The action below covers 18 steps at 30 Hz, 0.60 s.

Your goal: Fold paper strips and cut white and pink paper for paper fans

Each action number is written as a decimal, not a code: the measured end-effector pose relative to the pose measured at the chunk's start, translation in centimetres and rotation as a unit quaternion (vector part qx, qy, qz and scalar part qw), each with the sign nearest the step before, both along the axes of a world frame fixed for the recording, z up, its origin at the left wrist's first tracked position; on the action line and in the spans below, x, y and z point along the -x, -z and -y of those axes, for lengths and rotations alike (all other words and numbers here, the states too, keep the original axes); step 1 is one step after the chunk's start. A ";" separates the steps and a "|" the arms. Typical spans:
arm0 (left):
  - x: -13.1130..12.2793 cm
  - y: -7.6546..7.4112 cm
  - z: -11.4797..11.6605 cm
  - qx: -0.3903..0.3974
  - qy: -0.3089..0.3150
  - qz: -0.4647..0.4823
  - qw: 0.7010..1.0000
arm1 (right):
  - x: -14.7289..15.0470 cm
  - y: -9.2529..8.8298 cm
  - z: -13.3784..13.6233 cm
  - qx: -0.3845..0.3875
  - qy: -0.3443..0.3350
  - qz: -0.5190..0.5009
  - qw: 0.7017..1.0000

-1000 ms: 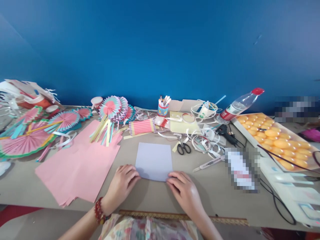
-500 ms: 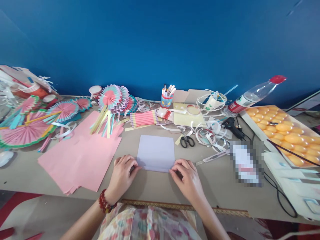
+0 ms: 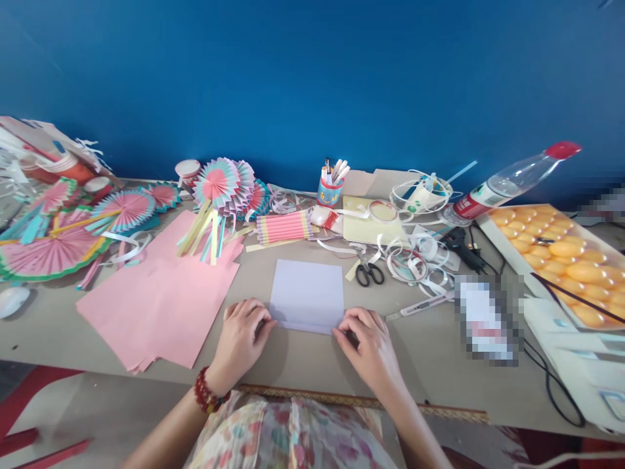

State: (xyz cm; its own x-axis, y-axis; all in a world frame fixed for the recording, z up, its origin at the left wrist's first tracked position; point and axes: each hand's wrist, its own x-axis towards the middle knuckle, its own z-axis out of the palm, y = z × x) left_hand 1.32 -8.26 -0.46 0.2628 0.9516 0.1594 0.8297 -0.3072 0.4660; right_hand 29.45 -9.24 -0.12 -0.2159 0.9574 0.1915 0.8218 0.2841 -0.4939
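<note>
A lavender sheet of paper [image 3: 307, 293] lies in front of me, with a narrow folded strip along its near edge. My left hand [image 3: 244, 335] pinches the near left corner between thumb and fingers. At the near right corner, my right hand [image 3: 364, 342] grips the paper the same way. The fingertips partly cover both corners. Just beyond the sheet's right side rest black-handled scissors [image 3: 369, 272], and a utility knife [image 3: 420, 305] lies beyond my right hand.
Pink paper sheets [image 3: 161, 306] spread at the left, below pleated paper rosettes [image 3: 217, 185]. A pen cup [image 3: 330, 193], curled white strips [image 3: 407, 260], a glue gun [image 3: 463, 249] and a tilted plastic bottle [image 3: 508, 182] stand or lie behind. A blurred-out item [image 3: 486, 319] is at right.
The camera view has shifted slightly, moving the table's things a little right in the picture. Both hands keep their hold on the paper's near corners.
</note>
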 end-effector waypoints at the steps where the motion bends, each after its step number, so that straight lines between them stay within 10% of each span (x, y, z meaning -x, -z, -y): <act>1: 0.0 0.0 0.0 0.000 0.000 0.000 1.000 | 0.0 0.0 0.0 0.000 0.000 -0.002 1.000; 18: 0.4 0.6 0.1 -0.003 -0.002 0.001 1.000 | -0.2 0.1 0.0 -0.024 -0.005 0.033 0.999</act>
